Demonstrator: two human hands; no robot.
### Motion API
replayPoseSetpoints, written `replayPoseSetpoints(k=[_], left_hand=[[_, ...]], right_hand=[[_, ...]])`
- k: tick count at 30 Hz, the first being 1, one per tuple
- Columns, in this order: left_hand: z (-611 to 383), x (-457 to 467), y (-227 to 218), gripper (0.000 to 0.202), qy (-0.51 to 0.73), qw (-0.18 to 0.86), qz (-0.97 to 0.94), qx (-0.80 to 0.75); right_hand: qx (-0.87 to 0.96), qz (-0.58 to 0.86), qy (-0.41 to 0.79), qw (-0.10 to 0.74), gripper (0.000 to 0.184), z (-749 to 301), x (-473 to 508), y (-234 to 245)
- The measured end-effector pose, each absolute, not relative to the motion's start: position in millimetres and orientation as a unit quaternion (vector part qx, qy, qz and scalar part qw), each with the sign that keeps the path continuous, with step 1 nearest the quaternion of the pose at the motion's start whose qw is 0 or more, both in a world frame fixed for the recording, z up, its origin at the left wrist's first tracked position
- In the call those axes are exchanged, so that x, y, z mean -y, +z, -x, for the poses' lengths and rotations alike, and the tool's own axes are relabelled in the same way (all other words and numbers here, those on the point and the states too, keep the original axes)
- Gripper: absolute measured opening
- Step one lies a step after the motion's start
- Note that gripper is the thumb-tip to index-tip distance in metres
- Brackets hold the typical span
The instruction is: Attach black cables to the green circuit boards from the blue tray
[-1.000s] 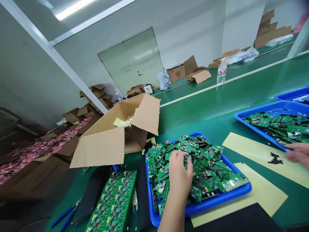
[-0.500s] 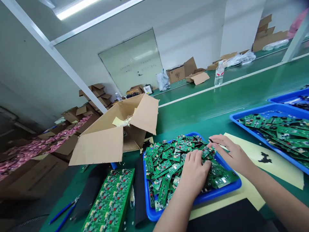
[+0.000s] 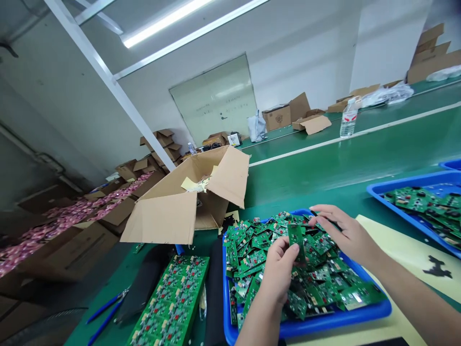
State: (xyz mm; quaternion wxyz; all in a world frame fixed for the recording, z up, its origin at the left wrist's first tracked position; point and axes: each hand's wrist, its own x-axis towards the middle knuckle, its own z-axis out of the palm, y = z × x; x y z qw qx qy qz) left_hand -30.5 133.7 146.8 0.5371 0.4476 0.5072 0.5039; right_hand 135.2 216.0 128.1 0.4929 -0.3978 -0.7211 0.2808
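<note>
A blue tray (image 3: 334, 321) in front of me is heaped with several small green circuit boards (image 3: 324, 283). My left hand (image 3: 279, 271) is over the heap, its fingers pinched on one green circuit board (image 3: 296, 240) held upright above the pile. My right hand (image 3: 344, 233) reaches in from the right over the far side of the heap. Its fingers are spread and rest on the boards at the tray's back edge, holding nothing that I can see.
An open cardboard box (image 3: 180, 202) lies on its side behind the tray. A large green panel of joined boards (image 3: 169, 302) lies left of the tray, blue-handled pliers (image 3: 106, 310) farther left. A second blue tray (image 3: 418, 204) of boards stands at right, yellow paper sheets (image 3: 406, 250) beneath. A water bottle (image 3: 347, 117) stands far back.
My left hand has lifted one board out of the heap and holds it upright. My right hand came in from the far right and stays over the tray's back edge.
</note>
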Motion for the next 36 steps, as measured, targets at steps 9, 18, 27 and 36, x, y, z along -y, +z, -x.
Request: replayPoseSetpoints(k=[9, 18, 27, 36], left_hand=[[29, -127, 152, 0.066, 0.547, 0.627, -0.328, -0.446], [26, -129, 145, 0.043, 0.51, 0.651, -0.326, -0.458], [20, -129, 148, 0.023, 0.506, 0.603, -0.375, -0.49], [22, -128, 153, 0.017, 0.467, 0.542, -0.41, -0.565]], right_hand=[[0.777, 0.338, 0.277, 0.454, 0.042, -136, -200, 104], [0.785, 0.336, 0.299, 0.425, 0.026, -138, -187, 113], [0.819, 0.281, 0.165, 0.472, 0.009, -138, -181, 118], [0.851, 0.266, 0.089, 0.443, 0.01, -137, -180, 113]])
